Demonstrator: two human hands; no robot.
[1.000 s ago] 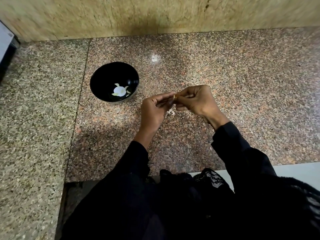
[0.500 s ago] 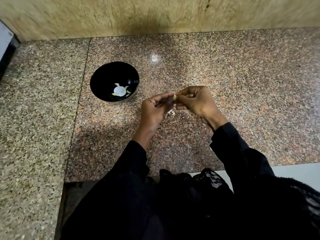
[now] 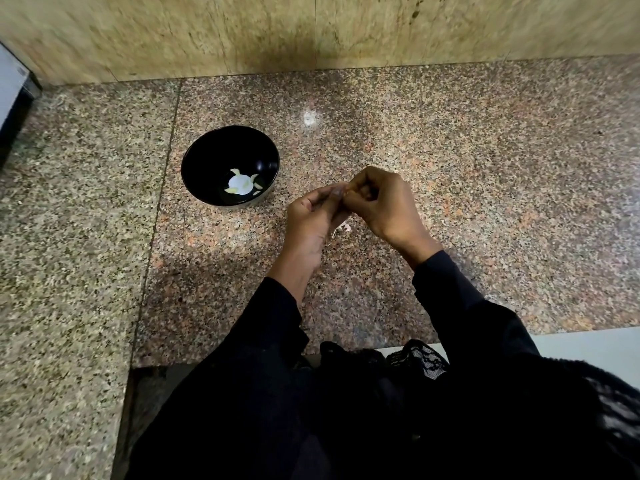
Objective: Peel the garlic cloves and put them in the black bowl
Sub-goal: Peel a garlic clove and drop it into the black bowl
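A black bowl (image 3: 230,147) stands on the granite counter, left of my hands, with several pale peeled garlic cloves (image 3: 242,184) at its bottom. My left hand (image 3: 313,223) and my right hand (image 3: 382,206) meet fingertip to fingertip above the counter and pinch one small garlic clove (image 3: 343,193) between them; the fingers hide almost all of it. Under the hands, a few white scraps of garlic skin (image 3: 343,228) lie on the stone.
The speckled granite counter (image 3: 485,174) runs back to a beige stone wall (image 3: 311,29). A seam in the stone runs down just left of the bowl. A dark appliance edge (image 3: 14,98) shows at the far left. My black sleeves cover the counter's near edge.
The right hand has rolled forward over the clove, so the pale tip seen earlier between the fingertips is now hidden. Both hands stay in the same spot. The bowl has not moved.
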